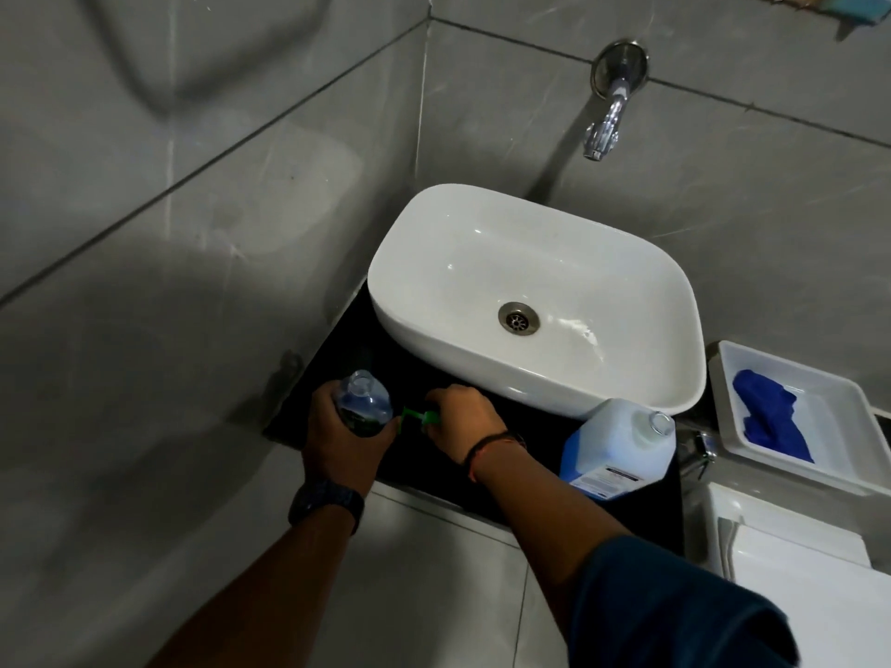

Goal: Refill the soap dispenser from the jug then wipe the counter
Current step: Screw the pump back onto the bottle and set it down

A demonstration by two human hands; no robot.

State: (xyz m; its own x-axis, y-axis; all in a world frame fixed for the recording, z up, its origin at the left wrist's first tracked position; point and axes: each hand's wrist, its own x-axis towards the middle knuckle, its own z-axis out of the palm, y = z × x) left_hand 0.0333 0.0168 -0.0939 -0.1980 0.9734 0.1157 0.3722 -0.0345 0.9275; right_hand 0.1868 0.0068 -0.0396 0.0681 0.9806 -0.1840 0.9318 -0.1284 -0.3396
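My left hand (340, 433) grips a clear soap dispenser bottle (362, 401) that stands on the black counter (419, 455), its neck uncapped and blue liquid inside. Just to its right, my right hand (463, 419) holds the green pump head (420, 418) low over the counter, apart from the bottle. The refill jug (619, 450), translucent with blue liquid and an uncapped mouth, stands at the counter's right end. A blue cloth (771, 417) lies in a white tray (839, 455) further right.
A white basin (410, 262) fills the back of the counter, under a chrome wall tap (605, 122). Grey tiled walls close in on the left and behind. A white toilet tank (795, 571) stands at the lower right, below the tray.
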